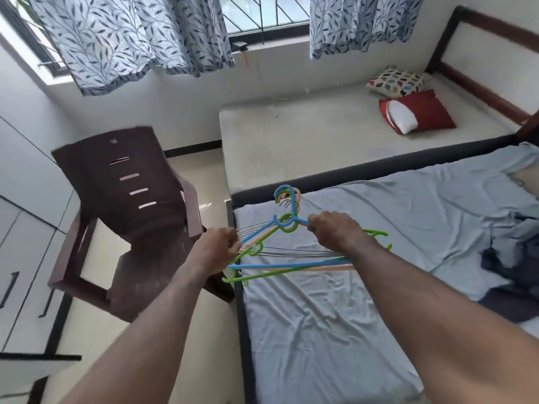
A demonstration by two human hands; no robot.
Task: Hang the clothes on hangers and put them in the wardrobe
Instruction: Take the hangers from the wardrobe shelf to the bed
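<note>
A bundle of hangers point(287, 259), blue, green, peach plastic and thin wire ones, hovers over the near corner of the bed with the pale blue sheet point(335, 316). My left hand point(214, 249) grips the bundle's left ends. At the upper right arm of the bundle, just beside the hooks, my right hand point(335, 228) holds it. A heap of dark blue and grey clothes point(510, 266) lies on the sheet at the right edge. White wardrobe doors point(20, 228) with dark handles stand at the far left.
A brown plastic chair point(125, 217) stands between the wardrobe and the bed. Behind lies a bare cream mattress point(335, 141) with a red pillow point(420, 112) and a patterned one point(395, 80). Leaf-print curtains point(140, 39) hang over the window.
</note>
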